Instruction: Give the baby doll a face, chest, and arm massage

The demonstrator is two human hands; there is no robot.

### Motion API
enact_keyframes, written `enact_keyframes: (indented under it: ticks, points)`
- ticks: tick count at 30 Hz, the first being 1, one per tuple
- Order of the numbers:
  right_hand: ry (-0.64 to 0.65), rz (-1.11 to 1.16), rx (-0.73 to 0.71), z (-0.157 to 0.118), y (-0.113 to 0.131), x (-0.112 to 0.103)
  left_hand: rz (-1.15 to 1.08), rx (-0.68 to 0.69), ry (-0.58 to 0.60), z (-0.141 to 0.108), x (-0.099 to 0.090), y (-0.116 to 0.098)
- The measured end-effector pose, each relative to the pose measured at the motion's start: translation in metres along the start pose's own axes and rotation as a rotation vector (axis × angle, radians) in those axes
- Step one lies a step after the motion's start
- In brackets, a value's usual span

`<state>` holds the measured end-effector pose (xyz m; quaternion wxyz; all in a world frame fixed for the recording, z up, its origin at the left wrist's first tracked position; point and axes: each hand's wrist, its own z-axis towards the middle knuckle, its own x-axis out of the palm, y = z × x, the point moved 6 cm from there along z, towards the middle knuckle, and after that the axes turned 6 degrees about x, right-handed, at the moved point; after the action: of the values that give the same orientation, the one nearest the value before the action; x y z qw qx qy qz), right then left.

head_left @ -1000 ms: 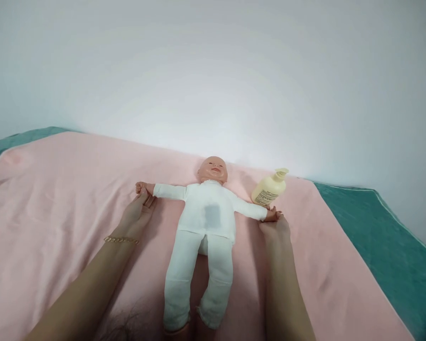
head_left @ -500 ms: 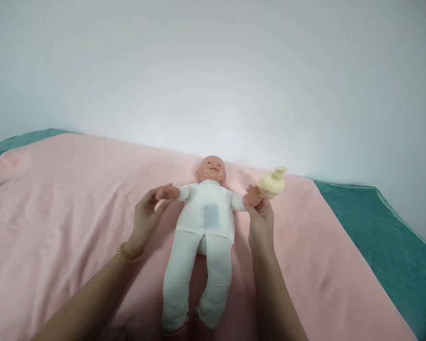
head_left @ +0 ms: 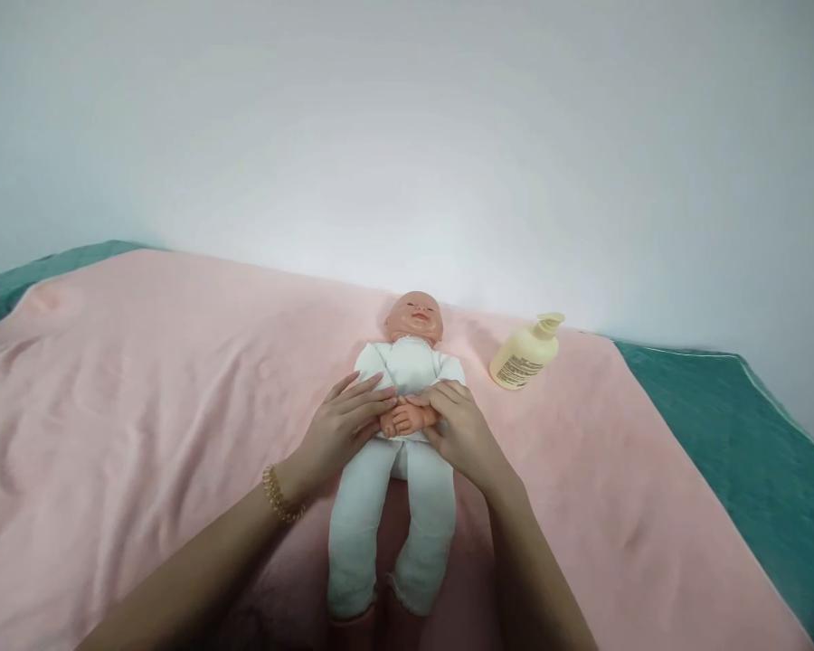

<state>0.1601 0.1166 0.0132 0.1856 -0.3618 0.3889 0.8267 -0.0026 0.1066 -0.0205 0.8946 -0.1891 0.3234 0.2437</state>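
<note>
A baby doll (head_left: 415, 366) in a white cloth suit lies on its back, its head toward the wall. My left hand (head_left: 345, 423) is wrapped round the doll's arm on the left, close to its small hand. On the other side, my right hand (head_left: 458, 423) grips the other arm at the wrist. The doll's two hands (head_left: 407, 418) meet over its lower belly, between my hands. My fingers cover much of both forearms. The doll's feet fade into shadow at the bottom of the view.
A pale yellow pump bottle (head_left: 524, 354) stands to the right of the doll. Beneath everything spreads a wrinkled pink blanket (head_left: 176, 362), over a green cover (head_left: 712, 425) that shows at both sides. A white wall (head_left: 407, 136) rises behind.
Both my hands have moved inward, bringing the doll's outstretched arms down together over its belly. The pump bottle, partly hidden before, now shows fully.
</note>
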Motion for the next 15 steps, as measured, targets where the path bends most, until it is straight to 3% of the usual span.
enact_keyframes:
  ticks: [4, 6, 8, 11, 13, 15]
  points:
    - [0.002, 0.059, 0.008, -0.001, -0.003, -0.004, -0.094, -0.059, 0.005, -0.003, 0.0, 0.005]
    - [-0.082, 0.148, 0.08, -0.001, -0.012, -0.013, -0.219, -0.179, -0.03, -0.003, -0.004, 0.011]
    - [-0.271, 0.308, 0.209, -0.005, -0.029, -0.03, -0.41, -0.445, -0.147, -0.006, -0.012, 0.027]
    - [-0.691, 0.686, 0.432, -0.023, -0.068, -0.055, -0.721, -0.873, -0.493, -0.022, -0.024, 0.054]
    - [-0.942, 0.927, 0.595, -0.041, -0.099, -0.06, -0.846, -0.988, -0.681, -0.032, -0.028, 0.072]
    - [-1.068, 1.066, 0.761, -0.055, -0.127, -0.056, -0.921, -1.055, -0.776, -0.043, -0.025, 0.093]
